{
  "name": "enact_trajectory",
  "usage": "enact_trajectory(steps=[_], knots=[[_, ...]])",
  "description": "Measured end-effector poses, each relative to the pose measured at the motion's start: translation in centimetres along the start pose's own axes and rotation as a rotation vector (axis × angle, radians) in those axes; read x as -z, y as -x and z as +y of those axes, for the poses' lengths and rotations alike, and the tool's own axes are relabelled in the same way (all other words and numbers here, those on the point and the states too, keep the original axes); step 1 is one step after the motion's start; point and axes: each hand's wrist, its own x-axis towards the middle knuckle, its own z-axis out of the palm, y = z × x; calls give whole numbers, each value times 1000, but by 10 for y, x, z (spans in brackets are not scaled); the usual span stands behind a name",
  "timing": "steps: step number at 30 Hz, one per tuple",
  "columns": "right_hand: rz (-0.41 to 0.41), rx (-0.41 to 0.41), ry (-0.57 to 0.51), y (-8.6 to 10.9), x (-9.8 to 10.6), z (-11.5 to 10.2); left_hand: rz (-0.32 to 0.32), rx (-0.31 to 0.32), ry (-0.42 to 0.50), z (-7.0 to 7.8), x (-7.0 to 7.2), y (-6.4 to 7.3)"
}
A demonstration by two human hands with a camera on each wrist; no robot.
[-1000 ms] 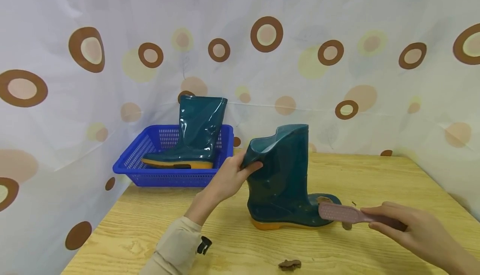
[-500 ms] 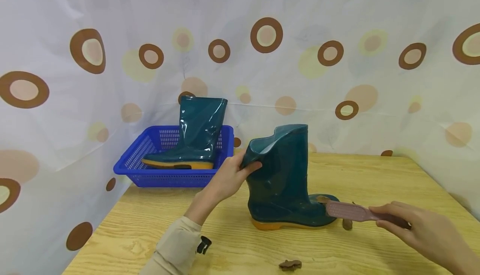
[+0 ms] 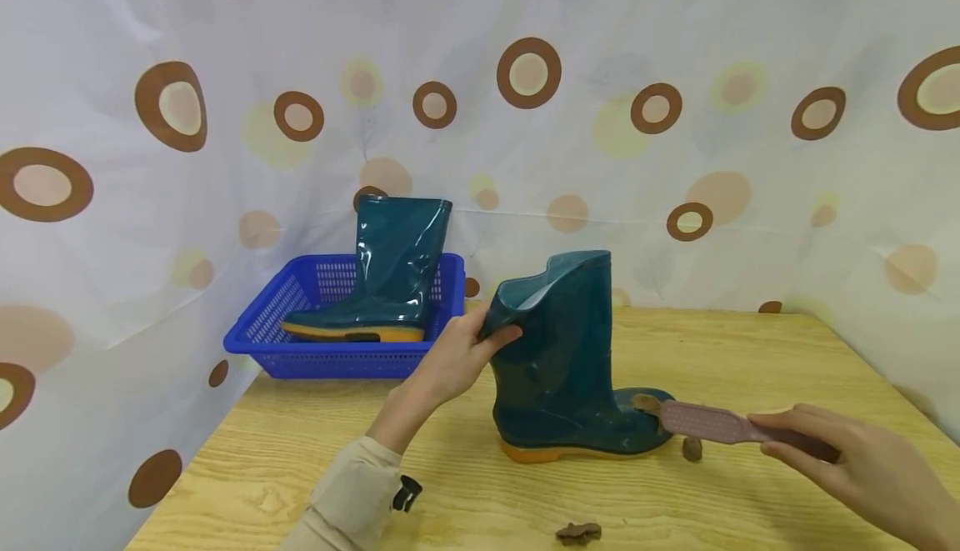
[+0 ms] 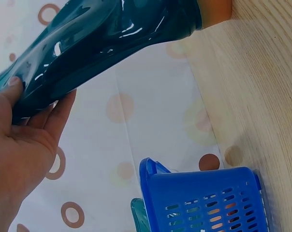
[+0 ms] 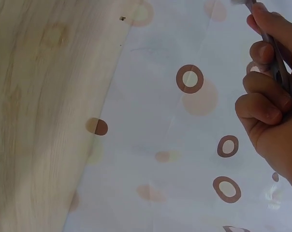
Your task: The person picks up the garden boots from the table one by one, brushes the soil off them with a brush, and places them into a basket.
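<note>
A dark green rain boot [image 3: 562, 368] with a yellow sole stands upright on the wooden table, toe to the right. My left hand [image 3: 461, 355] grips the back of its top rim, thumb outside; the left wrist view shows the fingers curled round the shaft [image 4: 88, 53]. In my right hand [image 3: 847, 459] is the handle of a pink brush [image 3: 705, 423]. The brush head overlaps the boot's toe, right at a brown clump of mud [image 3: 647, 404] there. In the right wrist view my right hand [image 5: 271, 101] has its fingers wrapped round the handle.
A blue plastic basket [image 3: 330, 365] at the back left holds a second green boot [image 3: 397, 259]. Brown lumps lie on the table, one near the toe [image 3: 692, 449] and one at the front [image 3: 578, 533]. A patterned curtain [image 3: 570, 159] encloses the table's back and sides.
The brush has slid right along the boot's toe toward its tip, uncovering more of the mud clump. My left hand and the boot hold nearly the same place.
</note>
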Motion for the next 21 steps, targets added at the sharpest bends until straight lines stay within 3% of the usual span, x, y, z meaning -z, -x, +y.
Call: enact_trajectory(steps=[9,13,21], knots=[[17,78,-212,-7,2,-11,5,-5,1,1,1,0],[-19,100,-145,-10,-4,-13,9,6,8,0,0,0],[-34,55,51,-10,-5,-4,4,-4,12,-2,-1,-1]])
